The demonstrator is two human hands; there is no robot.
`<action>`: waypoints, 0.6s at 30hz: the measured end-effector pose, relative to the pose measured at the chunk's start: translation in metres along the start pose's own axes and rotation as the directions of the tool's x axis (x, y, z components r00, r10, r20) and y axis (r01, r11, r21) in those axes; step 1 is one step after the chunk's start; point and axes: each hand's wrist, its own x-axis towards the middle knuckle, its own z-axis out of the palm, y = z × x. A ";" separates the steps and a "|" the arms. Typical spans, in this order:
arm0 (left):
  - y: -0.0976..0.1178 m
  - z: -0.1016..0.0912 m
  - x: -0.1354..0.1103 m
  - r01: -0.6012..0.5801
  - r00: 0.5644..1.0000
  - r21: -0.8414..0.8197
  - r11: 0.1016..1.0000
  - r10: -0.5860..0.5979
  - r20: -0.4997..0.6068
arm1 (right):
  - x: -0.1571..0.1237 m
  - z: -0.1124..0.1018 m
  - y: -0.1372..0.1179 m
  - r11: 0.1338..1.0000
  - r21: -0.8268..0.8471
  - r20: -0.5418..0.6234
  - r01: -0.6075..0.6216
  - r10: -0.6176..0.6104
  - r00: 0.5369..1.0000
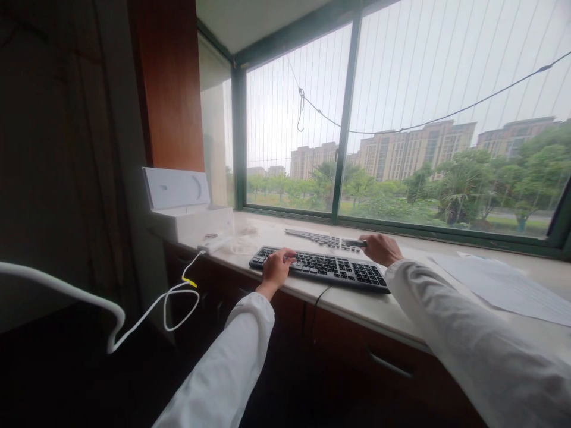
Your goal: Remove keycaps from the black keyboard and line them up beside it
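Apparently mid-way through refitting keys, the left hand [276, 267] is resting curled on the black keyboard [321, 268] at centre frame on the worktop [401, 309], while the right hand [379, 248] is pinching a dark keycap [354, 242], which seemingly needs lining up next.

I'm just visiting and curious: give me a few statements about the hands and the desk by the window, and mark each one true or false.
1. The left hand rests on the black keyboard. True.
2. The right hand lies flat on the sheets of paper. False: it is behind the keyboard, at a dark flat piece; the paper lies apart to its right.
3. A white box stands at the ledge's left end. True.
4. A red cable hangs off the ledge. False: the hanging cable is white.
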 end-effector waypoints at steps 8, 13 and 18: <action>-0.003 0.001 0.000 -0.031 0.999 -0.031 0.999 0.029 -0.038 | -0.019 0.042 0.036 0.925 0.139 0.115 -0.354 0.340 0.933; -0.002 0.002 -0.001 -0.038 0.997 -0.022 0.999 0.037 -0.065 | -0.019 0.047 0.037 0.922 0.161 0.124 -0.351 0.334 0.934; -0.002 0.001 -0.002 -0.054 0.996 -0.003 0.999 0.053 -0.065 | -0.021 0.042 0.037 0.927 0.155 0.117 -0.341 0.325 0.938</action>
